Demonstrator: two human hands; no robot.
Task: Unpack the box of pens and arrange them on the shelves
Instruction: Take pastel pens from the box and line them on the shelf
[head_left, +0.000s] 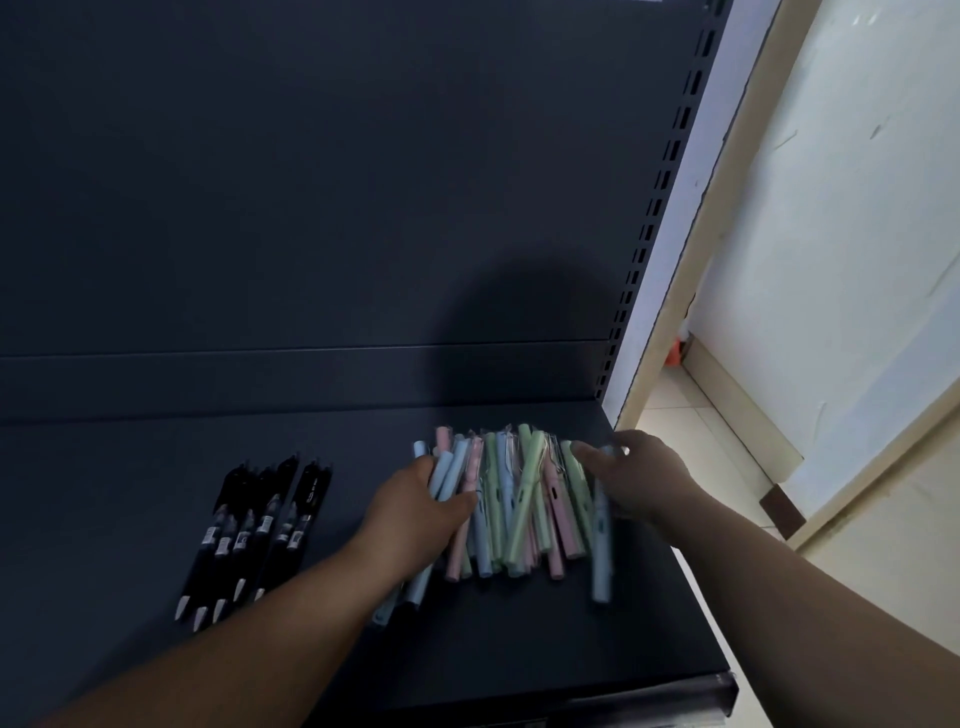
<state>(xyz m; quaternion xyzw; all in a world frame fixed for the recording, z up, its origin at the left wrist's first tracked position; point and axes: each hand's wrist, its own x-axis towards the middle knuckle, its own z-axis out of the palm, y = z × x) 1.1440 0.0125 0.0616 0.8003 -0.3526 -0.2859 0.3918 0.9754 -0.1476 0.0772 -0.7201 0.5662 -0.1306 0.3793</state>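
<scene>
Progress, as I read it from the head camera: unpacking appears largely done, arranging is only partly done.

1. The black pens (260, 525) lie in a rough row on the left of the shelf (519, 649), tips toward me, apart from everything else. I judge this group placed, though loosely.
2. The pastel pens (519, 499) (pink, green, pale blue) sit in an untidy, overlapping pile on the right half of the same shelf. These need squaring up.
3. My left hand (415, 512) is at the pile's left edge, its fingers (460, 501) curled round a few of the pale blue ones.
4. My right hand (636, 478) is at the pile's right edge. It is motion-blurred, so I cannot tell whether it grips anything. One blue pen (601, 561) beside it is also smeared.
5. No box is in view, so I cannot confirm it is emptied.

Outstanding: straighten the pastel pile and verify the box.
</scene>
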